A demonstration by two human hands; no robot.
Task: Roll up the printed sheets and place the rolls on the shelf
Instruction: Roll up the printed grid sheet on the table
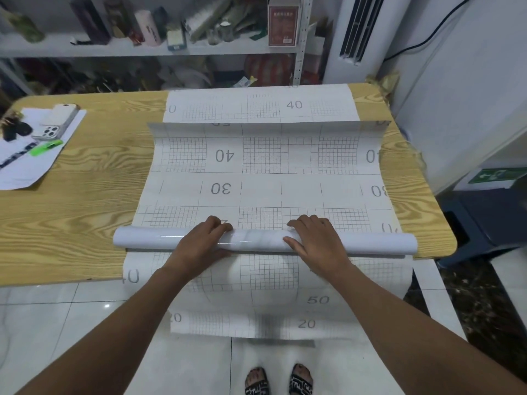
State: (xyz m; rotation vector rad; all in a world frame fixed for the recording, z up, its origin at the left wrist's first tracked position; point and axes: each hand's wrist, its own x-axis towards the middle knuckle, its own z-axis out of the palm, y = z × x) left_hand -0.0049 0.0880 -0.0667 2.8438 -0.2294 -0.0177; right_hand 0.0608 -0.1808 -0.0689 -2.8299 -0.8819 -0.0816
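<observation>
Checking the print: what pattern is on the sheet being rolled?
White sheet with grey grid and numbers; head view.

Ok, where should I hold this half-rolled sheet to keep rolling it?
Grip the roll mid-length from its near side, over the top, as the left hand and right hand do. It lies crosswise, and the unrolled sheet stretches away.
</observation>
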